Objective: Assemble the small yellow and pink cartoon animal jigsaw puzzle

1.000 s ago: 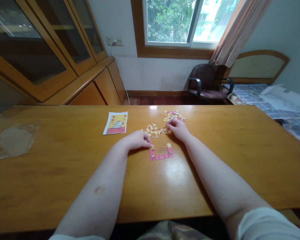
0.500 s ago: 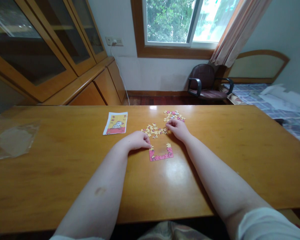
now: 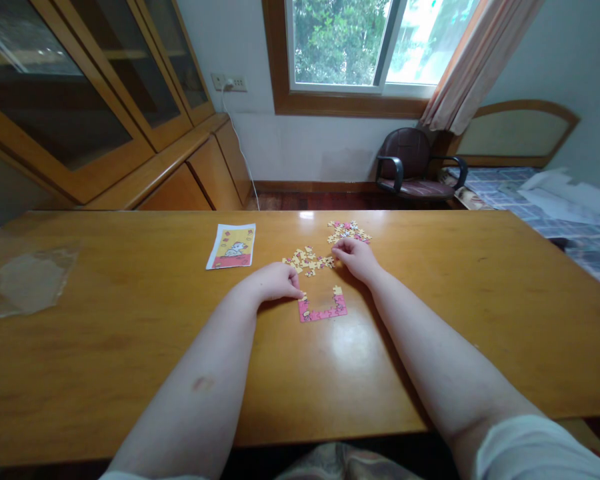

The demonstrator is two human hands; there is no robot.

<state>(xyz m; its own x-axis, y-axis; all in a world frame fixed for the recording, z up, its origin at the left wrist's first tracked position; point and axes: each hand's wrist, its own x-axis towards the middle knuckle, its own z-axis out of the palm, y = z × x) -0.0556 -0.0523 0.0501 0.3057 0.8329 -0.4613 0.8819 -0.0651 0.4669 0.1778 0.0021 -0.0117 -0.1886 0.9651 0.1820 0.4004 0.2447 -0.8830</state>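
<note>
Half-framed puzzle [image 3: 323,314] lies between two hands

The joined part of the puzzle sits near the middle of the wooden table [image 3: 360,393], shaped like a U with its open side facing away from the person. Its bottom row is pink, and both sides end in yellow pieces at the top.

The left hand [image 3: 281,281] is at the top of the left side, fingers curled, tips at the yellow end; whether they pinch it, I cannot tell. The right hand [image 3: 358,259] is beyond the U's right side, fingers bent toward the thumb, beside the loose yellow pieces [image 3: 301,259]. Whether a piece is between them cannot be told.

Just beyond the right hand lies a mixed heap of pieces [image 3: 349,231], pink and yellow. Left of the loose pieces is a picture card [image 3: 233,247] showing a white animal on yellow and pink. A clear plastic bag [image 3: 30,280] lies flat at the table's far left. Past the table stands a dark chair [image 3: 409,157], near a bed [image 3: 500,190].
</note>
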